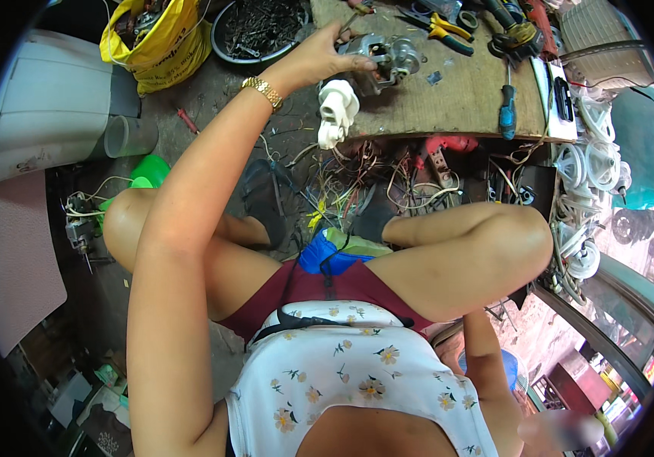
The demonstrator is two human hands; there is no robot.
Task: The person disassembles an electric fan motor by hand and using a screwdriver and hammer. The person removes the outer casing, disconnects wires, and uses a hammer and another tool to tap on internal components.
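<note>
My left hand (pixel 328 57), with a gold watch band at its wrist, reaches forward to the near left part of a wooden bench (pixel 411 107). Its thumb and fingers close on the left side of a silver metal housing (pixel 379 65) with openings and a rounded end. Just below it, a white moulded plastic part (pixel 337 113) sits at the bench's left edge. My right arm (pixel 483 354) hangs down beside my right thigh; the thigh hides most of that hand, so its fingers do not show.
Yellow-and-black pliers (pixel 450 33), a blue-handled screwdriver (pixel 507 113) and a power tool (pixel 517 42) lie on the bench. A bowl of small metal parts (pixel 260 32) and a yellow bag (pixel 161 61) stand to the left. Loose wires (pixel 350 175) tangle below; white coils (pixel 590 164) hang right.
</note>
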